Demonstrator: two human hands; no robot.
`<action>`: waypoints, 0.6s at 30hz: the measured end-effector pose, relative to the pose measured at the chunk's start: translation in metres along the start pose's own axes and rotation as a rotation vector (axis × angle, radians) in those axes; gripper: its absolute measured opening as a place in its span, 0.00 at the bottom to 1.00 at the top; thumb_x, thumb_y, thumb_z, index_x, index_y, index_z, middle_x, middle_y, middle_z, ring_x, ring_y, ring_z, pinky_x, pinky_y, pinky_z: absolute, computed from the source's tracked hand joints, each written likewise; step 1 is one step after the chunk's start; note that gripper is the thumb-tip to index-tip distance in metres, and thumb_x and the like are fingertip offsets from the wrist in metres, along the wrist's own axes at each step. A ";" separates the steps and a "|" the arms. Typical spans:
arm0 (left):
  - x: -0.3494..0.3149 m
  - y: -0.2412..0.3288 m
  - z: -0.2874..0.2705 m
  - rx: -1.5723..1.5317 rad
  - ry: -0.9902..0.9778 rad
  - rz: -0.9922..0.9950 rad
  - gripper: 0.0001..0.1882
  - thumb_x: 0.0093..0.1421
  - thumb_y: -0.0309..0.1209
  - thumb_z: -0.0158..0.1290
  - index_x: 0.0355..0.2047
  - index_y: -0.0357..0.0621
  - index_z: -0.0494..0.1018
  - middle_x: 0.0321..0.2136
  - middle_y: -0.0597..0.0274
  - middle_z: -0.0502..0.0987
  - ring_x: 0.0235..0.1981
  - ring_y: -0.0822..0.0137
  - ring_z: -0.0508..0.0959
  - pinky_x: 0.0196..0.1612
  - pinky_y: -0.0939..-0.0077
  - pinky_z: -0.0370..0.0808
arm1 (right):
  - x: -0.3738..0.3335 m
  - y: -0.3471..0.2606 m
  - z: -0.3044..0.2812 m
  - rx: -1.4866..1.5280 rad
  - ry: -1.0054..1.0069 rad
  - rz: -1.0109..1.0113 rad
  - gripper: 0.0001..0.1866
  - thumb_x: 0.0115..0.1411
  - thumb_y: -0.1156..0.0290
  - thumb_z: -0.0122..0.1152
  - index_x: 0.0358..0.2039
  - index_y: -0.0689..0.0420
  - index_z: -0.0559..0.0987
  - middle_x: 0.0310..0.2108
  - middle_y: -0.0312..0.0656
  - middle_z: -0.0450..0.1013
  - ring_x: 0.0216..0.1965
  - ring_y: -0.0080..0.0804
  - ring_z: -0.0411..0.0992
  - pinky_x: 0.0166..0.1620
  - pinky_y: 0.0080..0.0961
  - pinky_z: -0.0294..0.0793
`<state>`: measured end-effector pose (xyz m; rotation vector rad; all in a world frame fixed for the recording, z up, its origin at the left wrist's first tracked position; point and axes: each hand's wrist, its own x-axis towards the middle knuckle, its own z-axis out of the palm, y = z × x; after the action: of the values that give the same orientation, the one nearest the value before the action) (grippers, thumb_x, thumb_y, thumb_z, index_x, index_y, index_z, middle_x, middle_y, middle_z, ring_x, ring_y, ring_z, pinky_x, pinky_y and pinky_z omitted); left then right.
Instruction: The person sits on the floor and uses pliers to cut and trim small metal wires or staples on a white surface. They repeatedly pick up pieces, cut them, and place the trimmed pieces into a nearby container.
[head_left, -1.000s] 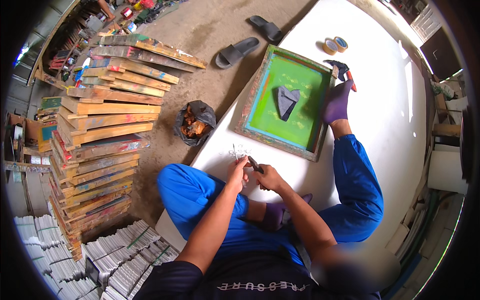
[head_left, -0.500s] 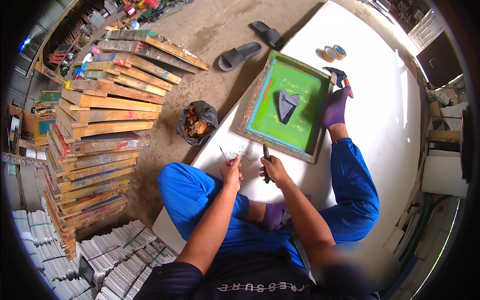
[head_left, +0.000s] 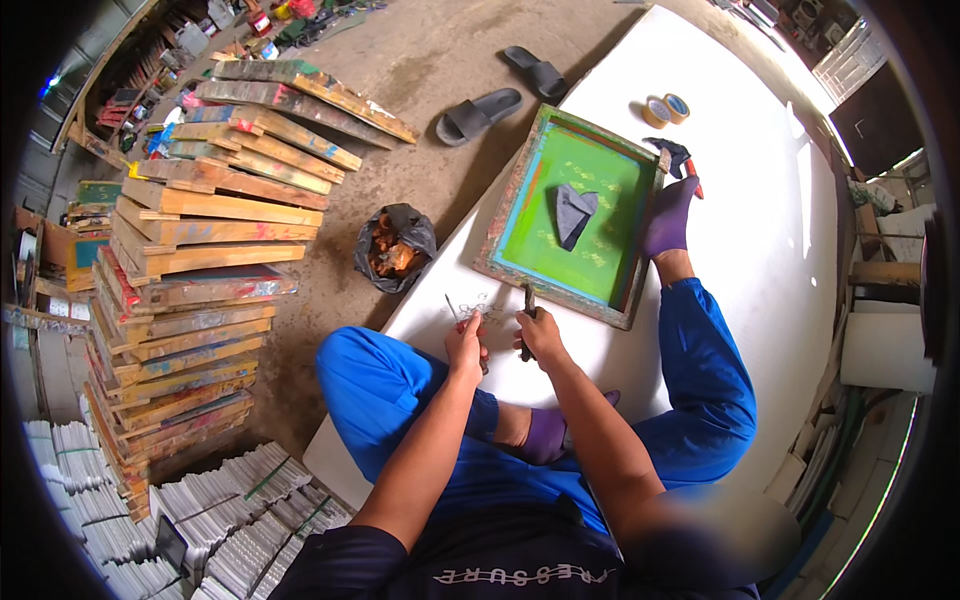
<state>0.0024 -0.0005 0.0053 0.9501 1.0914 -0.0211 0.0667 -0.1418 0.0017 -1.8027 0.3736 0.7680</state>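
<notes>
My left hand (head_left: 465,350) is closed around a slim tool with a thin metal shaft (head_left: 452,307); a bit of red shows by the thumb and a dark end below the fist. It looks like a screwdriver. Just to its right, my right hand (head_left: 541,338) grips a dark, elongated tool (head_left: 529,296), held nearly upright, its exact kind unclear. Small dark wiry pieces (head_left: 482,308) lie on the white surface (head_left: 740,300) beyond my hands. Ahead rests a worn wooden printing screen (head_left: 555,291) with green mesh, a folded grey cloth (head_left: 575,215) lying on it.
Two tape rolls (head_left: 677,108) and a red-handled item (head_left: 696,180) lie beyond my purple-socked foot (head_left: 670,215). Left on the floor are a black bag (head_left: 408,228) of brown scraps, dark slippers (head_left: 480,115), stacked wooden frames (head_left: 225,230) and bundled white sheets (head_left: 240,490).
My right hand and its dark tool have shifted slightly left, and the tool's tilt has changed a little. The left hand's metal shaft has moved slightly right. Both grips hold.
</notes>
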 end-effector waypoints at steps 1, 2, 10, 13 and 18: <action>0.000 0.000 0.000 0.007 0.000 0.001 0.17 0.64 0.44 0.61 0.36 0.44 0.73 0.26 0.63 0.74 0.09 0.74 0.63 0.12 0.76 0.60 | -0.003 -0.002 0.003 -0.008 0.021 -0.016 0.18 0.68 0.60 0.56 0.42 0.66 0.73 0.28 0.46 0.76 0.24 0.34 0.78 0.25 0.33 0.78; 0.001 -0.001 -0.001 0.015 -0.002 0.010 0.17 0.65 0.44 0.61 0.36 0.44 0.73 0.26 0.63 0.75 0.09 0.75 0.63 0.12 0.76 0.60 | -0.005 -0.005 0.006 -0.037 0.048 -0.030 0.18 0.67 0.60 0.56 0.41 0.66 0.73 0.27 0.47 0.76 0.23 0.35 0.78 0.25 0.33 0.77; 0.000 0.000 0.002 0.049 -0.002 0.005 0.16 0.65 0.44 0.60 0.36 0.44 0.74 0.26 0.63 0.75 0.09 0.75 0.62 0.11 0.75 0.59 | 0.010 0.011 0.027 -0.270 0.264 -0.098 0.18 0.65 0.61 0.54 0.40 0.66 0.73 0.23 0.51 0.76 0.22 0.39 0.78 0.23 0.37 0.77; 0.000 0.001 0.002 0.052 0.000 0.006 0.15 0.66 0.43 0.59 0.37 0.43 0.75 0.26 0.64 0.75 0.09 0.75 0.62 0.11 0.75 0.58 | 0.010 0.008 0.028 -0.300 0.284 -0.049 0.17 0.65 0.62 0.53 0.40 0.66 0.73 0.24 0.53 0.77 0.22 0.42 0.78 0.23 0.38 0.77; 0.003 -0.004 0.002 0.026 -0.009 0.004 0.15 0.66 0.42 0.58 0.39 0.42 0.76 0.26 0.65 0.74 0.09 0.74 0.63 0.12 0.74 0.60 | 0.008 0.010 0.018 -0.337 0.237 -0.087 0.17 0.65 0.62 0.52 0.39 0.67 0.74 0.24 0.55 0.78 0.22 0.43 0.79 0.23 0.38 0.78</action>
<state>0.0033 -0.0026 0.0008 0.9752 1.0833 -0.0360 0.0612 -0.1278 -0.0141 -2.2219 0.3307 0.5813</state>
